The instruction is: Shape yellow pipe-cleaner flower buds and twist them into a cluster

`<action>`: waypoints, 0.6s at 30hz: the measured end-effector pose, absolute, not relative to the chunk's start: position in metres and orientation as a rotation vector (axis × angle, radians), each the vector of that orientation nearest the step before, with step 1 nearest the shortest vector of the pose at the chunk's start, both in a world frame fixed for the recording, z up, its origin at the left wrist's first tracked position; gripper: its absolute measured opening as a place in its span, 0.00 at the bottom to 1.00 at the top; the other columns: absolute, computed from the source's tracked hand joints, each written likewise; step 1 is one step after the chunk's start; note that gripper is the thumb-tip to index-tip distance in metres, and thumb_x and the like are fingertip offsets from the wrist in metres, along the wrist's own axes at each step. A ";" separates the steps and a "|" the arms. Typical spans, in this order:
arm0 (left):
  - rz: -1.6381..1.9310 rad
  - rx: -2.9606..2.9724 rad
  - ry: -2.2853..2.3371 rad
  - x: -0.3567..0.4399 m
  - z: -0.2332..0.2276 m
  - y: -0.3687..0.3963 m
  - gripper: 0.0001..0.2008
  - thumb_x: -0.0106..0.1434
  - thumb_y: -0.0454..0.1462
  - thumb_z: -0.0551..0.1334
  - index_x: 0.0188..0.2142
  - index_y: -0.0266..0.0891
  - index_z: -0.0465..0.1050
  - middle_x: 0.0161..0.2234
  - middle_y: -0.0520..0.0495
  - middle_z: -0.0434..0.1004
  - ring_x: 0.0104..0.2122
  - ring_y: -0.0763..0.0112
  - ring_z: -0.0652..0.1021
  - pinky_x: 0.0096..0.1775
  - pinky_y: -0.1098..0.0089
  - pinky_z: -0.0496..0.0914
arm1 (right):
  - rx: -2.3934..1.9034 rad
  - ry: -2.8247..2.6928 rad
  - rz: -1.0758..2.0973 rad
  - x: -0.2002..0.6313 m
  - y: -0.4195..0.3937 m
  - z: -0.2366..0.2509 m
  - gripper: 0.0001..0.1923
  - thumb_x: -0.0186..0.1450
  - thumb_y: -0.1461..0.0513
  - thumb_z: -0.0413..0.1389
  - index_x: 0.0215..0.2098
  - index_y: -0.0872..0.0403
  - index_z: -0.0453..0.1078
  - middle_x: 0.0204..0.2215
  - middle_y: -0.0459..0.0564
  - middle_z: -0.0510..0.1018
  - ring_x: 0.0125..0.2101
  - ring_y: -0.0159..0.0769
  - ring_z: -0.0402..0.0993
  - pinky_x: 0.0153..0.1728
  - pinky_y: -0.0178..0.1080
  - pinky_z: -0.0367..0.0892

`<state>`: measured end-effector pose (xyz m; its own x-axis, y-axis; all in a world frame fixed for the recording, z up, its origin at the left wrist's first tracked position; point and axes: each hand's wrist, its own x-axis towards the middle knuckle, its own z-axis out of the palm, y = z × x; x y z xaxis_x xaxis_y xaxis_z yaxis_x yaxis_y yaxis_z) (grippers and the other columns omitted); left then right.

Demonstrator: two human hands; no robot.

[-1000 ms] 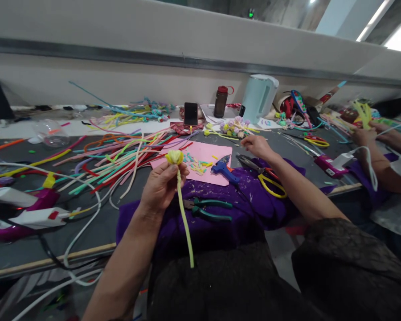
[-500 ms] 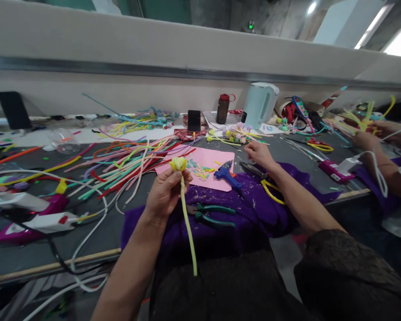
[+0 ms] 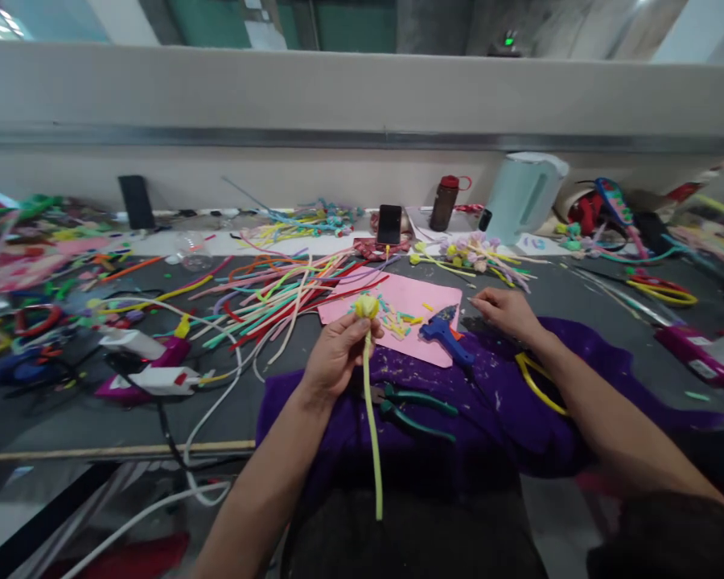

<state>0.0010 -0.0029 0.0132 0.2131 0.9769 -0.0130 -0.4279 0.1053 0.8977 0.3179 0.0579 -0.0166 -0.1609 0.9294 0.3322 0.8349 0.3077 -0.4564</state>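
Fingers of the left hand grip a yellow flower just below its head, the stem hanging toward the near side. The right hand, to the right, is curled; whether it pinches anything, I cannot tell. Between them, a blue glue gun lies partly on a pink sheet. Nearer, green-handled pliers rest on purple cloth. Left lie coloured strips; far off stand a bottle and a kettle.
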 end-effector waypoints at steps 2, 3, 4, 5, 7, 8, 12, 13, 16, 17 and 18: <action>1.190 0.919 0.801 0.002 0.012 -0.001 0.09 0.50 0.38 0.65 0.28 0.33 0.73 0.23 0.49 0.73 0.15 0.83 0.66 0.14 0.81 0.56 | -1.528 -2.074 0.226 0.317 0.056 -0.019 0.13 0.60 0.56 0.49 0.28 0.55 0.71 0.17 0.44 0.73 0.19 0.31 0.67 0.22 0.32 0.57; 1.187 0.914 0.823 0.002 0.012 0.000 0.09 0.50 0.38 0.65 0.27 0.33 0.73 0.23 0.49 0.73 0.15 0.83 0.66 0.14 0.81 0.56 | -1.513 -2.095 0.236 0.316 0.055 -0.020 0.13 0.61 0.56 0.49 0.29 0.54 0.71 0.18 0.45 0.74 0.19 0.31 0.67 0.23 0.32 0.58; 1.184 0.907 0.843 0.002 0.012 0.001 0.09 0.49 0.38 0.66 0.27 0.33 0.73 0.23 0.49 0.73 0.15 0.83 0.66 0.14 0.81 0.55 | -1.496 -2.123 0.246 0.315 0.054 -0.021 0.13 0.61 0.56 0.49 0.30 0.54 0.71 0.20 0.45 0.75 0.20 0.31 0.68 0.23 0.32 0.58; 1.182 0.896 0.860 0.002 0.013 0.001 0.09 0.49 0.38 0.66 0.26 0.33 0.73 0.23 0.49 0.73 0.15 0.83 0.66 0.14 0.81 0.55 | -1.480 -2.155 0.255 0.313 0.052 -0.021 0.13 0.61 0.56 0.49 0.30 0.54 0.71 0.21 0.45 0.76 0.20 0.32 0.69 0.23 0.32 0.58; 1.185 0.860 0.888 0.001 0.014 0.003 0.10 0.47 0.39 0.67 0.25 0.33 0.73 0.22 0.49 0.73 0.14 0.84 0.65 0.13 0.82 0.54 | -1.449 -2.210 0.283 0.311 0.048 -0.020 0.12 0.62 0.56 0.49 0.32 0.53 0.71 0.23 0.46 0.77 0.22 0.32 0.70 0.24 0.33 0.59; 1.191 0.837 0.907 0.000 0.014 0.003 0.10 0.46 0.39 0.67 0.25 0.32 0.73 0.21 0.48 0.73 0.14 0.84 0.65 0.13 0.82 0.54 | -1.436 -2.225 0.301 0.310 0.046 -0.018 0.12 0.62 0.56 0.49 0.32 0.52 0.71 0.24 0.46 0.77 0.22 0.32 0.70 0.24 0.33 0.59; 1.266 0.758 1.015 -0.005 0.015 0.009 0.12 0.42 0.38 0.70 0.25 0.33 0.74 0.21 0.48 0.74 0.14 0.84 0.65 0.14 0.82 0.55 | -1.387 -2.262 0.339 0.306 0.036 -0.011 0.12 0.64 0.57 0.46 0.33 0.50 0.70 0.26 0.47 0.77 0.24 0.33 0.71 0.26 0.33 0.61; 1.263 0.746 1.033 -0.006 0.014 0.011 0.12 0.41 0.38 0.70 0.25 0.33 0.74 0.21 0.48 0.74 0.14 0.84 0.65 0.14 0.82 0.55 | -1.374 -2.280 0.343 0.305 0.034 -0.009 0.11 0.64 0.57 0.46 0.33 0.50 0.69 0.27 0.47 0.77 0.25 0.34 0.72 0.26 0.34 0.62; 1.227 0.721 1.065 -0.008 0.014 0.015 0.13 0.39 0.37 0.70 0.25 0.33 0.74 0.20 0.48 0.73 0.15 0.83 0.65 0.15 0.82 0.56 | -1.353 -2.346 0.372 0.301 0.028 -0.005 0.12 0.65 0.57 0.44 0.35 0.48 0.68 0.28 0.48 0.77 0.27 0.35 0.73 0.28 0.35 0.63; 1.212 0.719 1.065 -0.008 0.013 0.015 0.13 0.38 0.37 0.70 0.24 0.33 0.74 0.20 0.48 0.73 0.15 0.83 0.65 0.15 0.82 0.56 | -1.349 -2.367 0.382 0.299 0.026 -0.005 0.12 0.65 0.57 0.44 0.35 0.48 0.68 0.28 0.48 0.77 0.27 0.35 0.73 0.28 0.35 0.63; 1.200 0.720 1.058 -0.009 0.013 0.015 0.13 0.38 0.37 0.70 0.24 0.33 0.74 0.19 0.48 0.73 0.15 0.84 0.65 0.15 0.82 0.56 | -1.344 -2.387 0.389 0.297 0.025 -0.005 0.12 0.65 0.57 0.44 0.35 0.48 0.68 0.27 0.48 0.77 0.27 0.35 0.73 0.28 0.35 0.63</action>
<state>-0.0086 0.0150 0.0135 0.0166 0.9652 -0.2608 -0.3795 0.2474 0.8915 0.2974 0.0249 -0.0053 -0.4749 0.8605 0.1843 0.7575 0.5063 -0.4122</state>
